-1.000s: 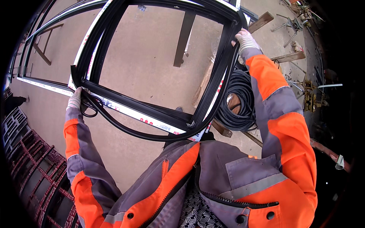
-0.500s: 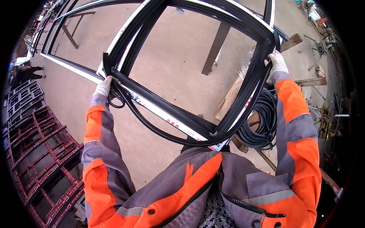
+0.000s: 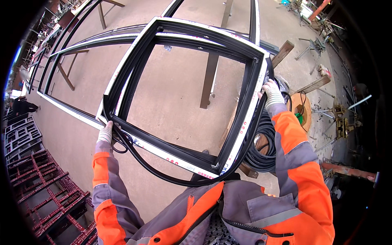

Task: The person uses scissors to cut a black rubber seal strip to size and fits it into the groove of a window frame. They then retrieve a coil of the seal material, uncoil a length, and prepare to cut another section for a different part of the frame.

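A black-and-white window frame [image 3: 245, 124] lies at an angle in front of me, over larger frames. A long black rubber strip [image 3: 179, 182] hangs in a curve along its near side, between my two gloved hands. My left hand [image 3: 106, 132] is closed on the strip at the frame's near left corner, where a loose loop dangles beside it. At the right side of the frame my right hand [image 3: 272, 94] is closed round the strip near the far right corner. A short end of the strip stands up above the left hand.
A coil of black strip [image 3: 263, 153] lies beside the frame on the right, near a round wooden piece [image 3: 300, 108]. Wooden beams [image 3: 281, 53] jut out at the far right. Dark red frames [image 3: 41, 188] are stacked at left. Another person [image 3: 23, 107] is at the far left.
My view has shifted, so the window frame and both hands sit lower and the wooden piece at right has come into sight. Both hands keep hold of the strip.
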{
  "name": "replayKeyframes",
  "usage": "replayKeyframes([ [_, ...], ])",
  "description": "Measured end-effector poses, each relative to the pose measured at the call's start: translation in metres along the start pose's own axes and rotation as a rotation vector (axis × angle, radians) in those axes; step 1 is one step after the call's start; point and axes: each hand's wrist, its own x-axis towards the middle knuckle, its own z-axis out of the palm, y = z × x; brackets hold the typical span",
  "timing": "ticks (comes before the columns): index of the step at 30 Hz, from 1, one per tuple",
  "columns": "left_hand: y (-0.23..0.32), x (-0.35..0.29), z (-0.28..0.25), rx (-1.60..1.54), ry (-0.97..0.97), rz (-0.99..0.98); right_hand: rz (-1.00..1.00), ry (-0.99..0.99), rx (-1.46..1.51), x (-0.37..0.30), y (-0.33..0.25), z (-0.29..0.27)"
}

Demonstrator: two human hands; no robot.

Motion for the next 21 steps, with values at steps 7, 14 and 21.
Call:
replayKeyframes([
  [7, -0.023, 0.008, -0.019, 0.058, -0.089, 0.163, 0.228, 0.224, 0.090, -0.093, 0.021, -0.013],
  [14, -0.019, -0.044, 0.005, 0.233, -0.088, 0.268, 0.663, -0.036, -0.019, -0.247, 0.049, -0.008],
  [21, 0.004, -0.122, 0.034, 0.387, -0.121, 0.393, 1.182, -0.748, 0.171, -0.388, 0.050, 0.023],
])
